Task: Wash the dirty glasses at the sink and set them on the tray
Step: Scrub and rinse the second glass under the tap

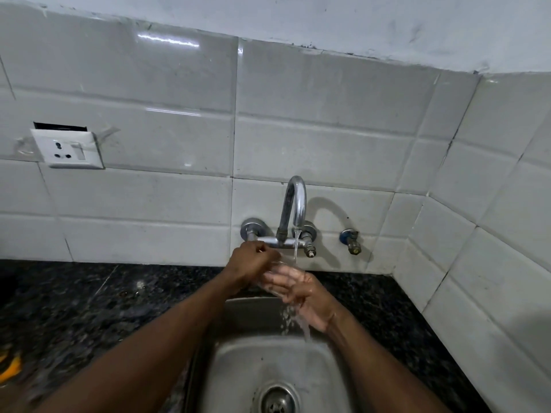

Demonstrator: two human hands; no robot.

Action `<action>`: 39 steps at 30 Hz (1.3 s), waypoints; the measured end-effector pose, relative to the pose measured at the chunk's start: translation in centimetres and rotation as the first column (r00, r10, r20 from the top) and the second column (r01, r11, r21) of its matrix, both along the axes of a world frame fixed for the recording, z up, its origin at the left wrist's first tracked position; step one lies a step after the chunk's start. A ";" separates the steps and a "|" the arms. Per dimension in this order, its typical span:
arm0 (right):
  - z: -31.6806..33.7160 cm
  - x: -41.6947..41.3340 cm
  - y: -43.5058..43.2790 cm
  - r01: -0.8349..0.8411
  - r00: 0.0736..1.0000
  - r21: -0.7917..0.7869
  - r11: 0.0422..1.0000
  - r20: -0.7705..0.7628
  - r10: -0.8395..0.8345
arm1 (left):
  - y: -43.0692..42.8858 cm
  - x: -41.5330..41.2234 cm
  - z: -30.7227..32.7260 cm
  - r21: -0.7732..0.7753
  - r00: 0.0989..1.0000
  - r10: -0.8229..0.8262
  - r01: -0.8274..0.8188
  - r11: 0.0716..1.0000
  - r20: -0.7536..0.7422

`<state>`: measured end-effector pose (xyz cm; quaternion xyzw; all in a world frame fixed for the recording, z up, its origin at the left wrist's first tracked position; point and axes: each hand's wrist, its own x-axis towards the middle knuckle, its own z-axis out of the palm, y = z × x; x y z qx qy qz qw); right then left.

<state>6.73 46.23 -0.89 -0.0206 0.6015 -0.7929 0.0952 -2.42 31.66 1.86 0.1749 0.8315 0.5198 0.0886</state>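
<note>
A clear glass is held over the steel sink, just under the running tap. My left hand grips the glass from the left with curled fingers. My right hand cups it from below and the right, palm up, fingers curled round it. Water streams from the spout onto the glass and my right hand, then falls into the basin. The glass is hard to make out between the hands. No tray is in view.
Black granite counter runs on both sides of the sink. White tiled walls meet in a corner at the right. A socket plate is on the left wall, a small valve right of the tap. An orange object shows at the left edge.
</note>
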 end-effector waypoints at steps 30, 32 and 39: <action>-2.0 -4.6 2.2 0.429 0.617 0.902 0.043 -0.328 0.715 | -0.3 -0.4 -2.9 0.067 0.849 0.227 -0.293 0.954 0.477; -2.9 -5.3 2.6 0.514 0.517 0.854 0.074 -0.377 0.768 | -0.3 -0.2 -3.1 0.172 0.850 0.168 -0.288 0.942 0.498; -1.9 -3.0 2.0 0.509 0.396 0.819 0.264 -0.495 0.774 | 0.4 0.5 -4.3 0.045 0.869 0.241 -0.288 0.957 0.433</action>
